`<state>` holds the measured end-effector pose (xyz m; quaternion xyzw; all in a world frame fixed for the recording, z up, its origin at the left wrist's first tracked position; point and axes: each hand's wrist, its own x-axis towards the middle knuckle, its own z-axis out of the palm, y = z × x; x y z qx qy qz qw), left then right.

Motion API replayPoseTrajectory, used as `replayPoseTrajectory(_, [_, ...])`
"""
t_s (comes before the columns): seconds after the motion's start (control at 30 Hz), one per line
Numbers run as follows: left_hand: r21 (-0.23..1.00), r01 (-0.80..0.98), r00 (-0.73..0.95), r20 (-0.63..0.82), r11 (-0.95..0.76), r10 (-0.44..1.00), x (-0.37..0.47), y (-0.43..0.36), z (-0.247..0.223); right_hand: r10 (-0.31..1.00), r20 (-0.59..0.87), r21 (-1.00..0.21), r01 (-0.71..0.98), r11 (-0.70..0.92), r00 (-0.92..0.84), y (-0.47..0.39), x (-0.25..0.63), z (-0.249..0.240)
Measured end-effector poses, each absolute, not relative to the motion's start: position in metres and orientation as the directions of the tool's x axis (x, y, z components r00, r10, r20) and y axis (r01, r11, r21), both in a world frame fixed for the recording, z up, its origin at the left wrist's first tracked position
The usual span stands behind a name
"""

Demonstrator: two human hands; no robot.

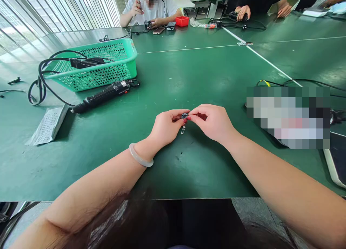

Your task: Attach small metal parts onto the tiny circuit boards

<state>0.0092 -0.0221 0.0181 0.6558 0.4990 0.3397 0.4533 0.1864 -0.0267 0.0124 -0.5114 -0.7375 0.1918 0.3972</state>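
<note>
Both of my hands meet above the green table (162,177), near the middle of the view. Between the fingertips of my left hand (168,125) is a small dark part (184,116), too tiny to identify. A thin pale metal-looking tab (183,130) hangs just below it. The thumb and forefinger of my right hand (212,121) are pinched at the right side of the same dark part. Fingers on both hands are closed, and they hide much of what they hold.
Left of my hands lie a black electric screwdriver (101,96), a green plastic basket (93,73) with cables, and a small plastic packet (50,126). A blurred-out item (288,119) sits at right, beside a dark-topped device (336,158). Co-workers sit across the table near a red box (182,21).
</note>
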Motion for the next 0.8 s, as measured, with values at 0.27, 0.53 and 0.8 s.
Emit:
replayPoseTrajectory(0.27, [0.950, 0.296, 0.254, 0.021, -0.098, 0.967, 0.012, -0.020, 0.020, 0.901, 0.399, -0.679, 0.605, 0.415, -0.169, -0.029, 0.183, 0.015])
replayPoseTrajectory(0.53, [0.991, -0.067, 0.099, -0.107, 0.114, 0.989, 0.004, -0.011, 0.013, 0.953, 0.251, -0.686, 0.665, 0.297, -0.166, -0.021, 0.187, 0.010])
replayPoseTrajectory(0.8, [0.976, -0.094, 0.066, -0.192, 0.198, 0.979, 0.004, -0.008, 0.014, 0.926, 0.171, -0.563, 0.738, 0.373, -0.338, -0.018, 0.178, 0.001])
